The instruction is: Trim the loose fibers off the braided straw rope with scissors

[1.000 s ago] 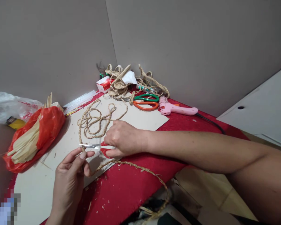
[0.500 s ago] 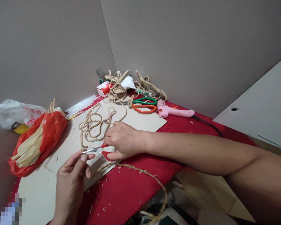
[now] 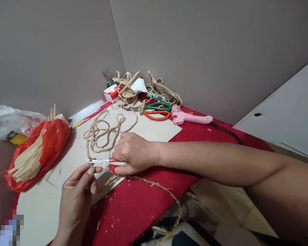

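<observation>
My right hand [image 3: 129, 153] is closed round the red handles of a small pair of scissors [image 3: 100, 162], whose blades point left. My left hand [image 3: 79, 188] pinches a braided straw cord [image 3: 110, 131] between thumb and fingers, just below the blades. From the pinch, the cord runs up into loose loops on the pale board [image 3: 38, 212]. Another stretch of braid [image 3: 164, 188] trails from beneath my hands to the right and down over the table's front edge, ending in loose strands.
A red plastic bag [image 3: 59, 135] of straw strips lies left, beside a clear plastic bag [image 3: 12, 119]. At the back are coiled braids [image 3: 128, 95], larger scissors [image 3: 157, 115] with green and orange handles, and a pink glue gun [image 3: 192, 118] with a cord. Red cloth [image 3: 133, 212] covers the table.
The scissor blades have drawn closer together across the cord just above my left fingertips. The view has shifted slightly, and both hands otherwise stay in place.
</observation>
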A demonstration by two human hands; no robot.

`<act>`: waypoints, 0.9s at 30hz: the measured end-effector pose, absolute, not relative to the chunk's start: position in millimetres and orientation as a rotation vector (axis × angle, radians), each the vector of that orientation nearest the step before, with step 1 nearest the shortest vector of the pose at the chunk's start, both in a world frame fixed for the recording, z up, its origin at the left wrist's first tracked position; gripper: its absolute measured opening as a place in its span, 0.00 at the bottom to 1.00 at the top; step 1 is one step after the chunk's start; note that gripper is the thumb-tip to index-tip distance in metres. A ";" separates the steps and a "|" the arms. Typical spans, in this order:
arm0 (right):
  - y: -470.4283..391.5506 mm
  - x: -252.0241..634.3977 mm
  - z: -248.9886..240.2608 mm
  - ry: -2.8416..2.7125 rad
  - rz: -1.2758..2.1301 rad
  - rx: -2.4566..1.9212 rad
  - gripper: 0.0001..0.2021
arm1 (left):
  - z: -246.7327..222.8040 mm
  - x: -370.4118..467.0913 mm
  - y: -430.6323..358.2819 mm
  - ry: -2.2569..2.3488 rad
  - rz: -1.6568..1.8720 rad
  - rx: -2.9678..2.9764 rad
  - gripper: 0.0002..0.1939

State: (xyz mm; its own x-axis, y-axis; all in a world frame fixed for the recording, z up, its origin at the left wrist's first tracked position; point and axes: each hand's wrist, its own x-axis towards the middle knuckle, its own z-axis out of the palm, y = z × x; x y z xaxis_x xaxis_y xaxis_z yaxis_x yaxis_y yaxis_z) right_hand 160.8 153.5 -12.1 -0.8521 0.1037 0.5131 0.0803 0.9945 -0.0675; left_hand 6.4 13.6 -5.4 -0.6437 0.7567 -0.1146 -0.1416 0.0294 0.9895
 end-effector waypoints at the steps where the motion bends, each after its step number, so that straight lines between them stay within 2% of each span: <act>1: 154.0 160.5 -12.8 -2.592 0.057 -0.116 0.15 | -5.0 6.3 13.8 1.627 1.695 0.634 0.11; 16: 165.0 160.5 -17.7 -2.491 0.247 -0.157 0.16 | 6.8 1.6 9.9 1.417 1.708 0.639 0.08; 27: 163.4 157.1 -20.7 -2.546 0.453 -0.188 0.15 | 11.6 2.0 2.9 1.187 1.647 0.556 0.12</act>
State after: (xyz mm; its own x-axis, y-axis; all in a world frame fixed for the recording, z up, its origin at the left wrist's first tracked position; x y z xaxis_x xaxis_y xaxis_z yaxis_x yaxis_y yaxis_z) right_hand 157.1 163.4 -20.7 -0.8432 0.2230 0.4891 0.0406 0.9337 -0.3556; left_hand 2.0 2.9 11.6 -0.4037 0.8983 -0.1732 -0.4485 -0.0293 0.8933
